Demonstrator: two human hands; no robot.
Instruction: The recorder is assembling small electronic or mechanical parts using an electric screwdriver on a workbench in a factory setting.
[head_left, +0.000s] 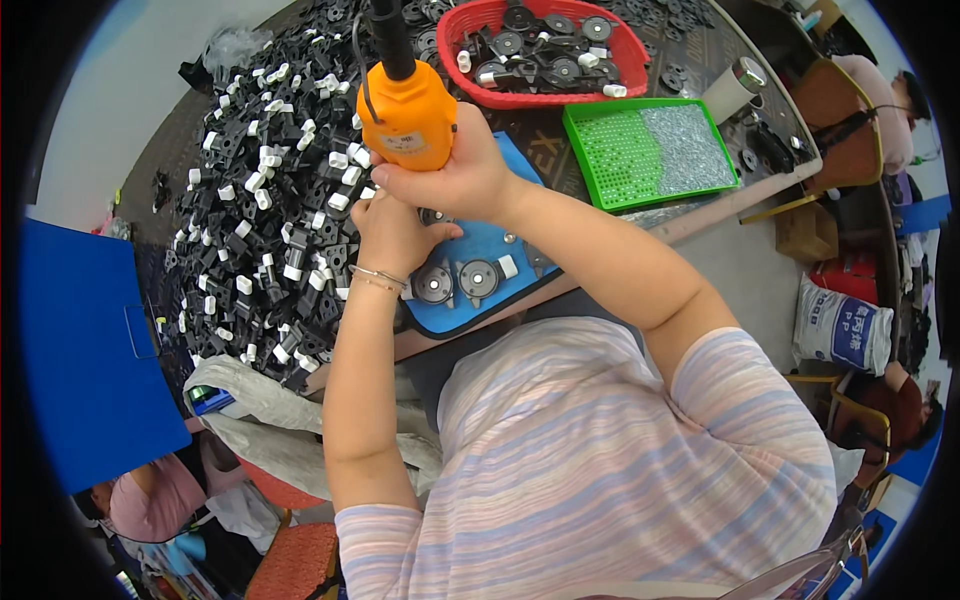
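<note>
My right hand [465,175] is wrapped round the orange body of an electric screwdriver [412,120], which stands upright with its black top and cable leading away. Just below it, my left hand [392,235] lies over the blue mat [470,315], thumb stretched to the right against a dark round part. The other left fingers are partly covered by the right hand and the tool, so what they grip is hidden. Nearer me on the mat rest round black wheel-like parts [433,284], and another one [478,279] has a white sleeve.
Heaped black brackets with white sleeves [265,200] cover the table's left side. A red basket [540,98] of wheel parts stands at the back, beside a green tray [590,185] of small metal pieces. A pale cup [730,92] stands near the right edge. Other people sit behind both sides.
</note>
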